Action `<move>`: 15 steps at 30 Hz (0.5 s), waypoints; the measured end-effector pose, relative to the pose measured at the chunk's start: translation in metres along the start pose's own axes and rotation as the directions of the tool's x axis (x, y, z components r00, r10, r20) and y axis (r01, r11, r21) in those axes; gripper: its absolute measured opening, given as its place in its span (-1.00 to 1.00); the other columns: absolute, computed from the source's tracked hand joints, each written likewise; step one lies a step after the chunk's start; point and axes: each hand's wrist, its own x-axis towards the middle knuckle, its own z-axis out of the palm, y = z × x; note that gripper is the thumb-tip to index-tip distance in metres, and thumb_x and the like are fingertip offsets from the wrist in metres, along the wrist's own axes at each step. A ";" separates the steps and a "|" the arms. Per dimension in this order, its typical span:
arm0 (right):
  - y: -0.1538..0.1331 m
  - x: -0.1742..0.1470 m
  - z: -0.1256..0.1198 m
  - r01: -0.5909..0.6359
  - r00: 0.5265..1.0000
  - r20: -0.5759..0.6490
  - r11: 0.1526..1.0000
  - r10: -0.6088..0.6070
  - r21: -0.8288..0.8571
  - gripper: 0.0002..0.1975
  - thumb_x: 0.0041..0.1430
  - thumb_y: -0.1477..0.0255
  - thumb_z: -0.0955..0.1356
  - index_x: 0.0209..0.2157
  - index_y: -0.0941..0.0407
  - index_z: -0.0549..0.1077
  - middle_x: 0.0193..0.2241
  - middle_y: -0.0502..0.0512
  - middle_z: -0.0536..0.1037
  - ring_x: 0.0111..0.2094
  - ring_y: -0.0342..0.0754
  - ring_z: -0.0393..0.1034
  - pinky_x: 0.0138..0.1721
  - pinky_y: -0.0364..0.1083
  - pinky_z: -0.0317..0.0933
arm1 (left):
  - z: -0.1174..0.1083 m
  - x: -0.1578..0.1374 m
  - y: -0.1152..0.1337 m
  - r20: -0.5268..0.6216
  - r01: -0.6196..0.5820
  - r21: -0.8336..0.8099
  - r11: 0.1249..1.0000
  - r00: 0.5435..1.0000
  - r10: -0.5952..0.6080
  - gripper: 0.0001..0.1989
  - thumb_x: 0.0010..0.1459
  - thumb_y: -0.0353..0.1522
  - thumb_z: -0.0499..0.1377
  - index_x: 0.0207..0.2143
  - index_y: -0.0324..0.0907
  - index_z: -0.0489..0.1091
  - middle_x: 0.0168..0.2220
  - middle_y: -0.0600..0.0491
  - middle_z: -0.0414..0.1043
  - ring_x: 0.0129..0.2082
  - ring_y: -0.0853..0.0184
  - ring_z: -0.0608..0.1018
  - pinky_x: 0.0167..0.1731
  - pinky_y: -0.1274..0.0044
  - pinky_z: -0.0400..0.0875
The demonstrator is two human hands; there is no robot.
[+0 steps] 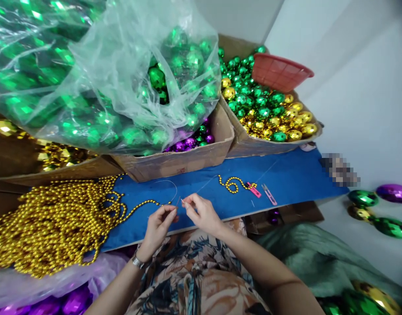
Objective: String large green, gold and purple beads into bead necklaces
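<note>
Above the front part of a blue-covered table (194,175), my two hands meet with their fingertips almost touching. My left hand (160,227), a watch at its wrist, pinches a fine thread close to the end of a gold bead string (145,202). A loop of clear thread (175,186) curves up behind it. My right hand (201,213) is closed in a pinch on a thin thread, which runs toward a short curl of gold beads (232,183). Fingers partly hide the thread ends. To the left spreads a large heap of gold bead strings (63,223).
Pink thread snips (269,194) and a pink-handled tool (253,190) lie at right. Behind are cardboard boxes (181,164) of shiny beads, a clear bag (128,87) of green ones and a red basket (281,72). Large beads (393,227) are at far right.
</note>
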 end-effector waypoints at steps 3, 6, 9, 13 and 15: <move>0.001 -0.001 0.002 0.000 1.000 0.002 1.000 0.000 0.020 -0.94 0.24 0.45 0.22 -0.29 0.08 0.30 -0.30 0.04 0.55 -0.25 -0.10 0.47 -0.23 -0.16 0.29 | 0.000 -0.001 -0.002 0.017 -0.002 -0.006 1.000 1.000 0.002 -0.77 0.10 -0.22 0.23 -0.26 -0.17 0.46 -0.39 0.06 0.52 -0.41 0.32 0.56 -0.31 0.50 0.48; 0.001 -0.001 0.002 -0.002 1.000 0.007 1.000 0.001 0.030 -0.95 0.25 0.44 0.23 -0.29 0.08 0.30 -0.30 0.04 0.55 -0.25 -0.10 0.48 -0.25 -0.17 0.29 | 0.001 -0.001 -0.004 0.029 -0.006 -0.017 1.000 1.000 0.006 -0.78 0.11 -0.22 0.22 -0.26 -0.18 0.46 -0.38 0.05 0.53 -0.40 0.31 0.56 -0.29 0.48 0.48; 0.000 -0.001 0.001 -0.003 1.000 0.007 0.999 0.003 0.040 -0.95 0.26 0.44 0.22 -0.29 0.08 0.29 -0.31 0.03 0.56 -0.25 -0.11 0.48 -0.25 -0.17 0.29 | 0.001 0.000 -0.004 0.026 -0.012 -0.012 1.000 1.000 0.012 -0.78 0.11 -0.22 0.22 -0.27 -0.18 0.46 -0.39 0.05 0.52 -0.41 0.31 0.56 -0.31 0.48 0.48; -0.002 -0.002 0.000 -0.009 1.000 0.001 0.999 0.009 0.033 -0.96 0.26 0.45 0.23 -0.29 0.08 0.30 -0.33 0.03 0.56 -0.26 -0.12 0.48 -0.25 -0.18 0.29 | 0.001 0.000 -0.004 0.024 -0.017 -0.014 1.000 1.000 0.017 -0.79 0.10 -0.23 0.23 -0.27 -0.18 0.46 -0.39 0.05 0.53 -0.41 0.32 0.56 -0.32 0.49 0.48; -0.002 -0.001 0.000 -0.011 1.000 -0.003 1.000 0.011 0.025 -0.96 0.26 0.46 0.23 -0.29 0.09 0.30 -0.34 0.02 0.56 -0.28 -0.12 0.48 -0.26 -0.18 0.28 | 0.002 0.000 -0.004 0.023 -0.019 -0.013 1.000 1.000 0.020 -0.78 0.10 -0.23 0.23 -0.27 -0.18 0.46 -0.39 0.04 0.53 -0.41 0.32 0.56 -0.32 0.50 0.48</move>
